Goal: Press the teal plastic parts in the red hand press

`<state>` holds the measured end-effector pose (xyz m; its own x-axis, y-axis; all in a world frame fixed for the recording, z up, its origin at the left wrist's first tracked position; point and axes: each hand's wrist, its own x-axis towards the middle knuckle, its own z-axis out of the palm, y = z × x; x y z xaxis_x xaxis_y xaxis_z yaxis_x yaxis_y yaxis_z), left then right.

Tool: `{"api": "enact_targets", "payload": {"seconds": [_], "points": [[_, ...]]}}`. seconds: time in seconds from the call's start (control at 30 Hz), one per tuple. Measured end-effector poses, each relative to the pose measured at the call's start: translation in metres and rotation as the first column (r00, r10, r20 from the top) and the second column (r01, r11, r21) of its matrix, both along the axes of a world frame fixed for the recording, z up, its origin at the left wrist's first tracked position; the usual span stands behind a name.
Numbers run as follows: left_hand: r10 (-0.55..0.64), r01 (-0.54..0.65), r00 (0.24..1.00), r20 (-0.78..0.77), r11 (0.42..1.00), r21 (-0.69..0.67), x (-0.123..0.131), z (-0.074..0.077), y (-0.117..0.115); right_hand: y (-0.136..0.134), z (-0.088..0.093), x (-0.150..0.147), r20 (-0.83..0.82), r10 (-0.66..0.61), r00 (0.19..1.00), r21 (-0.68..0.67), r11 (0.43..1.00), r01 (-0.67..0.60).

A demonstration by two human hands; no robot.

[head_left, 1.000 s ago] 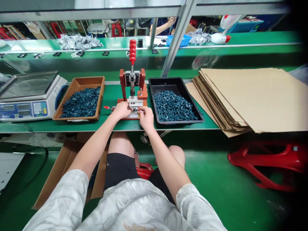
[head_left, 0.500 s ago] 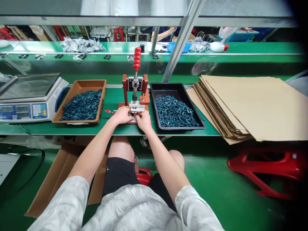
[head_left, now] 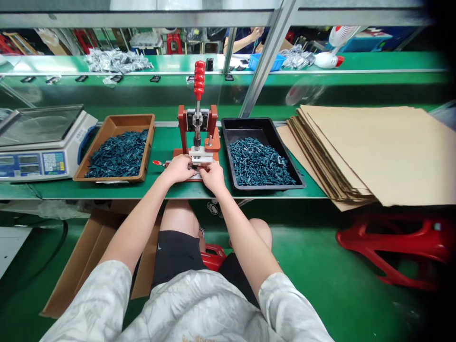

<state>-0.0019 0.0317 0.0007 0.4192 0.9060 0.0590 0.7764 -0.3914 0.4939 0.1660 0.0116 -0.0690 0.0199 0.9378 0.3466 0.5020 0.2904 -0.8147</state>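
Observation:
A small red hand press (head_left: 198, 128) with a red ribbed lever handle (head_left: 198, 79) stands upright on the green bench. My left hand (head_left: 181, 168) and my right hand (head_left: 213, 175) meet at the press's base plate, fingers curled and pinched together under the white die block (head_left: 200, 155). What they pinch is too small to make out. A brown tray (head_left: 114, 122) of dark teal parts lies left of the press. A black tray (head_left: 249, 126) of similar parts lies to its right.
A weighing scale (head_left: 39, 142) sits at the far left. A stack of cardboard sheets (head_left: 374, 152) overhangs the bench at right. A red stool (head_left: 392, 247) stands on the floor. A cardboard box (head_left: 81, 266) is by my left leg. Another person's arm (head_left: 245, 40) shows behind the conveyor.
My right hand has shifted left toward the middle of the press base, closer to my left hand. The view bobbed slightly.

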Motion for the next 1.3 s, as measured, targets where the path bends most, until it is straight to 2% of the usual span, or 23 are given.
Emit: {"api": "enact_targets", "payload": {"seconds": [0.17, 0.6, 0.7, 0.8, 0.83, 0.9, 0.97, 1.03, 1.07, 1.1, 1.13, 1.17, 1.2, 1.23, 1.27, 1.3], "points": [[-0.041, 0.042, 0.999, -0.025, 0.998, 0.039, -0.001, -0.002, 0.001, -0.010, -0.001, -0.008, 0.002, -0.037, 0.999, 0.124, 0.992, 0.037], [-0.049, 0.052, 0.998, -0.031, 0.996, 0.079, -0.001, -0.006, 0.001, 0.004, -0.002, 0.000, -0.019, 0.019, 1.000, 0.045, 0.999, -0.019], [-0.051, 0.055, 0.998, -0.032, 0.986, 0.155, 0.000, -0.007, -0.005, 0.004, 0.002, 0.002, -0.021, 0.044, 0.999, 0.025, 0.999, -0.044], [-0.065, 0.068, 0.998, -0.019, 0.957, 0.283, -0.001, -0.012, -0.022, 0.003, 0.005, 0.002, -0.017, 0.048, 0.999, 0.006, 0.999, -0.048], [-0.046, 0.043, 0.999, 0.001, 0.936, 0.348, -0.003, -0.014, -0.029, 0.003, 0.006, 0.001, -0.020, 0.044, 0.999, 0.004, 0.999, -0.044], [0.067, -0.105, 0.993, 0.093, 0.865, 0.491, -0.013, -0.022, -0.041, 0.003, 0.006, 0.000, -0.023, 0.032, 0.999, 0.000, 0.999, -0.032], [0.228, -0.339, 0.939, 0.259, 0.753, 0.564, -0.028, -0.030, -0.046, 0.003, 0.005, -0.002, -0.016, 0.019, 1.000, -0.011, 1.000, -0.019], [0.350, -0.571, 0.808, 0.474, 0.665, 0.482, -0.045, -0.036, -0.040, 0.003, 0.004, -0.003, -0.005, 0.009, 1.000, -0.018, 1.000, -0.009], [0.391, -0.664, 0.707, 0.589, 0.654, 0.363, -0.052, -0.037, -0.033, 0.002, 0.004, -0.003, 0.002, 0.007, 1.000, -0.018, 1.000, -0.007], [0.425, -0.719, 0.582, 0.694, 0.668, 0.193, -0.057, -0.037, -0.024, 0.002, 0.004, -0.003, 0.008, 0.005, 1.000, -0.016, 1.000, -0.005], [0.459, -0.718, 0.441, 0.771, 0.696, -0.004, -0.060, -0.037, -0.015, 0.002, 0.004, -0.003, 0.014, 0.001, 1.000, -0.014, 1.000, -0.001], [0.493, -0.662, 0.309, 0.814, 0.725, -0.188, -0.059, -0.036, -0.006, 0.001, 0.004, -0.003, 0.018, -0.005, 1.000, -0.013, 1.000, 0.006], [0.520, -0.578, 0.218, 0.826, 0.750, -0.320, -0.056, -0.034, 0.002, 0.001, 0.005, -0.003, 0.019, -0.009, 1.000, -0.013, 1.000, 0.010], [0.529, -0.508, 0.196, 0.826, 0.775, -0.376, -0.050, -0.032, 0.007, 0.001, 0.005, -0.003, 0.017, -0.010, 1.000, -0.015, 1.000, 0.010], [0.509, -0.475, 0.254, 0.822, 0.806, -0.353, -0.043, -0.031, 0.009, 0.001, 0.004, -0.003, 0.013, -0.006, 1.000, -0.017, 1.000, 0.006], [0.462, -0.475, 0.378, 0.802, 0.840, -0.261, -0.035, -0.030, 0.009, 0.002, 0.004, -0.002, 0.007, -0.002, 1.000, -0.019, 1.000, 0.002]]}}
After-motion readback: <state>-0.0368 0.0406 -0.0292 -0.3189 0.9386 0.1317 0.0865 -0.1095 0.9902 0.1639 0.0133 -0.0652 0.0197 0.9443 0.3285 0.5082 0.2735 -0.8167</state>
